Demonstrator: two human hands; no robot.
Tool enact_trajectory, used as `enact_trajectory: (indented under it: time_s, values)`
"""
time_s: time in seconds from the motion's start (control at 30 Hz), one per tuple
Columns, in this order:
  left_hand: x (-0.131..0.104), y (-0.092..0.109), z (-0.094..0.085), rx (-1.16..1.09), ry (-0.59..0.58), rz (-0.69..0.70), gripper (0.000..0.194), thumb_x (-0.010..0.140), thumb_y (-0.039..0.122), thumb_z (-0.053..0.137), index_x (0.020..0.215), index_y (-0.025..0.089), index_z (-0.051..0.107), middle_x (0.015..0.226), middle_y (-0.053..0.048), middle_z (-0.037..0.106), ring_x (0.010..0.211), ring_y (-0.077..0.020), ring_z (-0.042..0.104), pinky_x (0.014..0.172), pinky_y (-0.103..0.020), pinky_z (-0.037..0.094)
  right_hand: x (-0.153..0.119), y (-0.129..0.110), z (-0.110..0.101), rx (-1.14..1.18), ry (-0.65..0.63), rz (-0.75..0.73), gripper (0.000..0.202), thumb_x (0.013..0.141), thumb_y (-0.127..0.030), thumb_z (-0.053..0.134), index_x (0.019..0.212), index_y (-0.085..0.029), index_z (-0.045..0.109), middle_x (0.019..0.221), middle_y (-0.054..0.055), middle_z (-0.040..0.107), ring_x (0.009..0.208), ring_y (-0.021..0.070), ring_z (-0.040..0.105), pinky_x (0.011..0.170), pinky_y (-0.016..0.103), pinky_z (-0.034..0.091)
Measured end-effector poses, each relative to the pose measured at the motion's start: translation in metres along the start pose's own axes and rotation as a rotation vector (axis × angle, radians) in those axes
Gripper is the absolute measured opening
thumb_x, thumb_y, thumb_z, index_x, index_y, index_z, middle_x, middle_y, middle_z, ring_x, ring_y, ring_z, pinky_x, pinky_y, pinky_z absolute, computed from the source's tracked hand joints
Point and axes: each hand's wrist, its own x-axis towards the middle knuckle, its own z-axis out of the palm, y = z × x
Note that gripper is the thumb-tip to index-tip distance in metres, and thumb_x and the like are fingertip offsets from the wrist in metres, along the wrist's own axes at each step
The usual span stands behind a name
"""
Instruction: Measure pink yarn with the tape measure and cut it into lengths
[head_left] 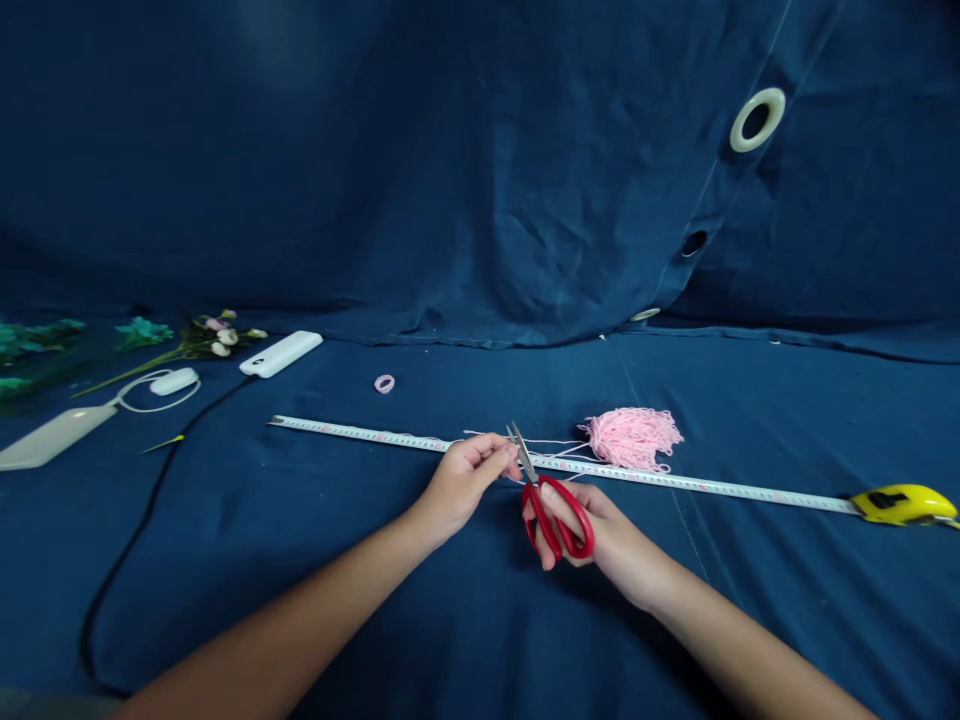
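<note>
My right hand (581, 520) holds red-handled scissors (559, 525) through the finger loops, the slightly parted blades pointing up toward my left fingertips. My left hand (472, 475) pinches a thin strand of pink yarn (551, 442) close beside the blades. Whether the blades touch the strand I cannot tell. Strands run right to a fluffy pink yarn bundle (634, 438). Beneath my hands, a white measuring tape (720, 487) stretches across the cloth, pulled out of its yellow case (904, 504) at the right.
A small pink ring (384, 384) lies behind the tape. At the left are a white power bank (283, 354) with a black cable (150, 510), a white lamp-like device (56, 437), a yellow-ended stick (163, 444) and artificial flowers (221, 336). Dark blue cloth (450, 180) hangs behind.
</note>
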Motion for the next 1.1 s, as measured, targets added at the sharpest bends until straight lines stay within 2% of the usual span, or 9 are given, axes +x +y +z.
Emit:
enact_trajectory:
  time_s: [0.13, 0.27, 0.4, 0.63, 0.8, 0.93, 1.1]
  values:
    - [0.001, -0.003, -0.001, 0.048, -0.009, 0.003, 0.026, 0.099, 0.036, 0.062, 0.084, 0.016, 0.068, 0.079, -0.001, 0.067, 0.078, -0.0156, 0.060, 0.079, -0.028, 0.045, 0.000, 0.001, 0.004, 0.024, 0.025, -0.072, 0.049, 0.100, -0.064, 0.054, 0.097, -0.016, 0.064, 0.059, 0.001, 0.064, 0.047, 0.0088, 0.038, 0.049, 0.023, 0.025]
    - [-0.003, 0.001, 0.001, 0.117, -0.011, 0.027, 0.025, 0.100, 0.037, 0.061, 0.085, 0.017, 0.066, 0.080, 0.000, 0.064, 0.079, -0.0145, 0.058, 0.079, -0.026, 0.044, -0.001, 0.003, 0.005, 0.114, 0.019, -0.036, 0.053, 0.101, -0.066, 0.048, 0.097, -0.016, 0.063, 0.057, 0.000, 0.061, 0.045, 0.0080, 0.033, 0.046, 0.024, 0.018]
    - [-0.007, 0.008, 0.006, 0.183, -0.025, 0.085, 0.023, 0.102, 0.033, 0.058, 0.086, 0.018, 0.063, 0.084, 0.000, 0.062, 0.082, -0.0146, 0.058, 0.080, -0.026, 0.045, -0.002, 0.005, 0.005, 0.169, -0.002, -0.018, 0.054, 0.101, -0.068, 0.045, 0.099, -0.016, 0.061, 0.061, 0.002, 0.062, 0.047, 0.0085, 0.034, 0.047, 0.024, 0.017]
    - [-0.006, 0.010, 0.007, 0.278, 0.014, 0.148, 0.022, 0.104, 0.030, 0.053, 0.090, 0.018, 0.064, 0.085, 0.000, 0.064, 0.083, -0.0153, 0.060, 0.081, -0.027, 0.045, -0.003, 0.008, 0.005, 0.141, -0.012, -0.045, 0.052, 0.102, -0.068, 0.044, 0.102, -0.018, 0.057, 0.062, 0.000, 0.059, 0.049, 0.0091, 0.033, 0.048, 0.024, 0.019]
    - [-0.006, 0.013, 0.008, 0.254, -0.067, 0.118, 0.026, 0.104, 0.033, 0.053, 0.085, 0.019, 0.061, 0.085, -0.001, 0.064, 0.083, -0.0159, 0.059, 0.080, -0.027, 0.046, -0.002, 0.009, 0.007, 0.076, 0.015, -0.111, 0.050, 0.097, -0.069, 0.053, 0.099, -0.019, 0.053, 0.062, -0.002, 0.057, 0.050, 0.0091, 0.037, 0.049, 0.023, 0.023]
    - [-0.007, 0.013, 0.002, 0.244, -0.003, 0.103, 0.024, 0.104, 0.034, 0.053, 0.090, 0.019, 0.065, 0.087, -0.001, 0.066, 0.086, -0.0166, 0.061, 0.085, -0.028, 0.046, -0.004, 0.002, 0.006, 0.080, 0.012, -0.170, 0.053, 0.094, -0.073, 0.054, 0.098, -0.020, 0.052, 0.065, -0.002, 0.057, 0.052, 0.0097, 0.035, 0.050, 0.024, 0.023]
    - [-0.014, 0.012, 0.013, 0.311, -0.214, 0.105, 0.024, 0.102, 0.034, 0.058, 0.087, 0.019, 0.069, 0.088, -0.003, 0.067, 0.086, -0.0177, 0.061, 0.082, -0.029, 0.045, -0.004, -0.011, -0.007, 0.061, 0.110, -0.244, 0.055, 0.093, -0.076, 0.053, 0.092, -0.021, 0.054, 0.063, -0.001, 0.057, 0.052, 0.0115, 0.037, 0.051, 0.026, 0.026]
